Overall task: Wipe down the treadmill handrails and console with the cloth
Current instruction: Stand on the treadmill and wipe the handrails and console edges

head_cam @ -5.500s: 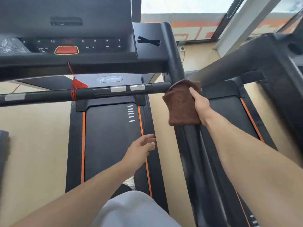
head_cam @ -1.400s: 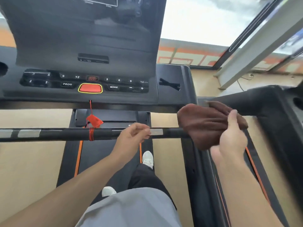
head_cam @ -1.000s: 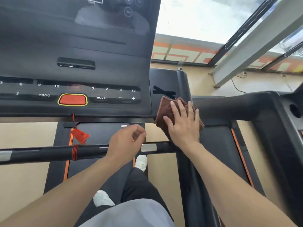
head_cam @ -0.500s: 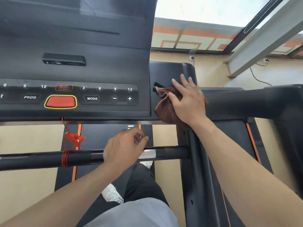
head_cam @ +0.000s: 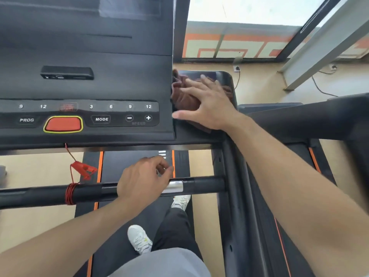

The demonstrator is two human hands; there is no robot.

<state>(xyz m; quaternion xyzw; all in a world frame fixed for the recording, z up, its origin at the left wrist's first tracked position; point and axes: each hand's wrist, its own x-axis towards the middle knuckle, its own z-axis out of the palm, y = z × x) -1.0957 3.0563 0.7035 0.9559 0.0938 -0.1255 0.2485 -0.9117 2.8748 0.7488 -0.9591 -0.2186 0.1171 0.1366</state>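
The right hand (head_cam: 205,104), fingers spread flat, pressed the brown cloth (head_cam: 182,96) onto the console's (head_cam: 85,62) right tray, centre-right of frame; the left hand (head_cam: 142,181) rested, seemingly loosely curled, on the crossbar (head_cam: 203,184).

Cloth (head_cam: 182,96): brown, bunched, lying on the console's right-hand tray beside the button panel. Console (head_cam: 85,86): black, tilted panel with numbered keys and a red oval button. Handrail (head_cam: 203,184): black horizontal bar with silver sensor patch below the console.
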